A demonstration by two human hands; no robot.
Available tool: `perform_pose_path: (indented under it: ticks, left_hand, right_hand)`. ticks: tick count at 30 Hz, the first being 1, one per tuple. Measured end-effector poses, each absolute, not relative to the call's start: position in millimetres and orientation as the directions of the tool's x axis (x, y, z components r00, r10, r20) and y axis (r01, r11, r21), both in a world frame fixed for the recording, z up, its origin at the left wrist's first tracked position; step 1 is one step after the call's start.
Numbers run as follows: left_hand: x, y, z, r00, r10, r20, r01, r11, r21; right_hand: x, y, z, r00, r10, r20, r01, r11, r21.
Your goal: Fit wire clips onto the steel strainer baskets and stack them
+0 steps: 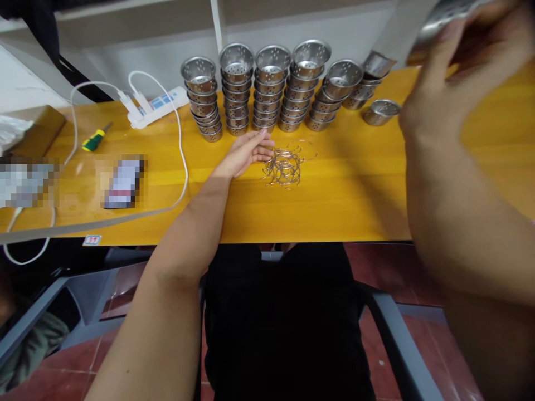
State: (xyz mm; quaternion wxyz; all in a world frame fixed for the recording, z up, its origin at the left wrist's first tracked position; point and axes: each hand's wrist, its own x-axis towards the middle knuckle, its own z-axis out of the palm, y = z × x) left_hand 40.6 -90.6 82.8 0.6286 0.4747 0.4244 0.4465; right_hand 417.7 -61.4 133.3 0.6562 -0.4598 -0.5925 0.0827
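My left hand point(249, 153) reaches across the yellow table point(334, 195), fingers stretched out flat, their tips touching a tangled pile of thin wire rings point(286, 165). Behind the pile stand several stacks of perforated steel cups point(267, 89). My right hand point(451, 72) is raised close to the camera at the upper right and is blurred; its fingers curl round a shiny perforated steel cup point(445, 14) that shows only partly at the top edge.
A lone steel cup point(380, 111) sits right of the stacks. A white power strip point(154, 106) with a looping cable, a green-handled screwdriver point(96, 138), a cardboard box point(35, 131) and blurred-out items lie at left. A black chair is below the table edge.
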Motion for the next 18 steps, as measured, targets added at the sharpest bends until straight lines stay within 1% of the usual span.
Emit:
perform_pose_path:
  ticks: [1, 2, 3, 5, 7, 9, 12, 14, 18]
  left_hand:
    - [39.9, -90.9, 83.5, 0.242, 0.964, -0.106, -0.163, 0.148, 0.975]
    - [38.9, -91.1, 84.0, 0.243, 0.965, -0.102, -0.170, 0.146, 0.975]
    - [37.9, -91.2, 84.2, 0.245, 0.965, -0.099, -0.176, 0.145, 0.974]
    - [36.0, -90.6, 83.3, 0.252, 0.962, -0.101, -0.185, 0.150, 0.971]
    - [35.3, -88.5, 80.5, 0.264, 0.959, -0.099, -0.199, 0.155, 0.968]
    - [36.0, -84.8, 76.0, 0.259, 0.963, -0.069, -0.237, 0.133, 0.962]
    - [39.0, -78.4, 68.2, 0.200, 0.979, -0.029, -0.274, 0.084, 0.958]
    - [40.7, -75.7, 64.4, 0.180, 0.983, -0.023, -0.252, 0.069, 0.965]
    - [41.3, -77.6, 61.9, 0.222, 0.975, 0.020, -0.206, 0.027, 0.978]
  right_hand:
    - [394.9, -71.5, 136.0, 0.213, 0.543, 0.812, 0.504, 0.651, -0.567]
    - [370.0, -79.6, 136.2, 0.125, 0.500, 0.857, 0.523, 0.701, -0.485]
    - [344.3, -85.5, 133.8, 0.025, 0.542, 0.840, 0.513, 0.714, -0.476]
    - [295.8, -90.4, 121.3, -0.149, 0.681, 0.717, 0.445, 0.694, -0.567]
    - [257.2, -88.2, 100.8, -0.277, 0.766, 0.580, 0.381, 0.642, -0.665]
    - [231.6, -83.6, 77.3, -0.328, 0.777, 0.538, 0.354, 0.629, -0.692]
    - [215.2, -80.8, 49.8, -0.356, 0.764, 0.538, 0.291, 0.638, -0.713]
    - [214.4, -82.7, 41.1, -0.346, 0.764, 0.545, 0.237, 0.633, -0.737]
    - [221.4, -87.2, 41.6, -0.349, 0.769, 0.535, 0.156, 0.611, -0.776]
